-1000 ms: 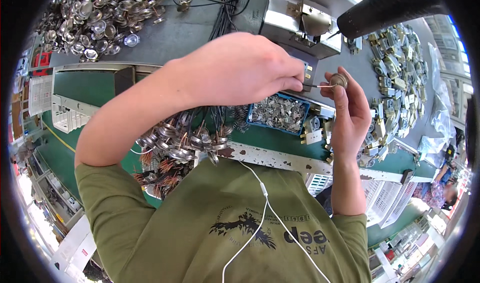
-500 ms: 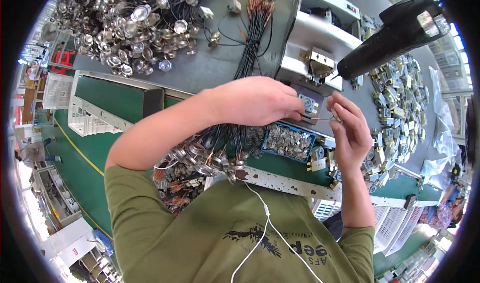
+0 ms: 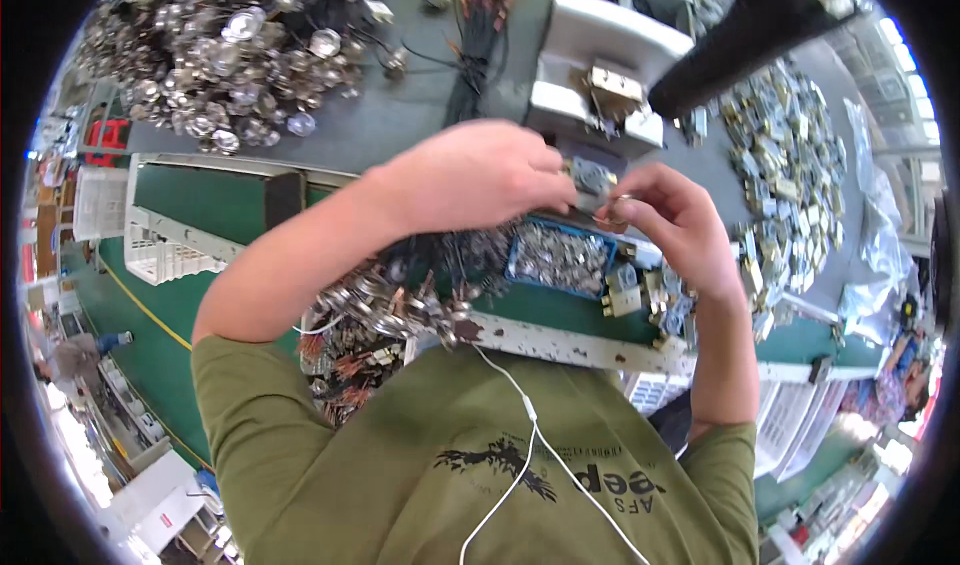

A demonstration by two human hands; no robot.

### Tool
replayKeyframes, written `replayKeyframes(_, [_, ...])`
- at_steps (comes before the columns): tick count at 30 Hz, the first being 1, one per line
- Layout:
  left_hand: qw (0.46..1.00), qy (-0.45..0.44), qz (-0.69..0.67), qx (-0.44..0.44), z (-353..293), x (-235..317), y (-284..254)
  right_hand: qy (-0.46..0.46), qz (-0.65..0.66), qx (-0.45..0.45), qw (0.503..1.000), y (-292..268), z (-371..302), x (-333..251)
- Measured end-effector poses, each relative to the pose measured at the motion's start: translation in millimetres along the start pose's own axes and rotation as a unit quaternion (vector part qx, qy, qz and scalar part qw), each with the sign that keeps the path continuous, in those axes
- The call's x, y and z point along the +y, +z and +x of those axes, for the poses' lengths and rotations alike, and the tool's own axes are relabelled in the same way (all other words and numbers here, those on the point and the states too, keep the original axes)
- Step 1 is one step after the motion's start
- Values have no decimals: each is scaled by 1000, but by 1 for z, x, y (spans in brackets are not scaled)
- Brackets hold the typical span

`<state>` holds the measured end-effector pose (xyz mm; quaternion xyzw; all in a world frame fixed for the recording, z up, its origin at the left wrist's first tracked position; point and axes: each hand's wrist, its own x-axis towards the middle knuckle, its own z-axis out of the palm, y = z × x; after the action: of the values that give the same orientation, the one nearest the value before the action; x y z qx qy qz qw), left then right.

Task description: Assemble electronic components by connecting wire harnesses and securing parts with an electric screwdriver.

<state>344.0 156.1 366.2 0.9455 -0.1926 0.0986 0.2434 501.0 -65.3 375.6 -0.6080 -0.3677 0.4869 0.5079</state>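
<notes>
Over the front of the bench machine [image 3: 575,100], both hands work close together. My left hand [image 3: 495,173] is closed, its fingertips pinched on a thin black wire that they mostly hide. Facing it, my right hand [image 3: 675,220] pinches a small shiny metal piece [image 3: 622,205] between thumb and fingers; coppery wire shows beside it. Just beyond the gap between the hands sits a small grey block with brass terminals [image 3: 592,177]. A blue tray [image 3: 550,285] of small metal clips lies below the hands.
A large pile of round metal caps with wires [image 3: 240,55] covers the far left. Behind my left hand lies a bundle of black wires [image 3: 465,90]. Many grey-brass blocks [image 3: 790,165] fill the right. A black cylindrical tool [image 3: 745,45] slants over the machine.
My right hand has moved left toward my left hand, so the wire stretch between them is shorter. The whole view has shifted slightly, with the bench things appearing further left and up.
</notes>
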Motion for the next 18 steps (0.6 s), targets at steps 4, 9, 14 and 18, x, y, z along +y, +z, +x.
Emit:
replayKeyframes(4, [998,18,59,-1,1,3,2,55,-81,-63,993,-6,1,-5])
replayKeyframes(9, [998,-8,12,68,7,10,13,-100,112,190,970,37,-28,28])
replayKeyframes(14, [999,-25,12,31,8,12,9,-60,-37,201,977,44,-28,17])
replayKeyframes(18, [1000,7,23,-6,5,9,11,1,-173,-9,985,19,-18,0])
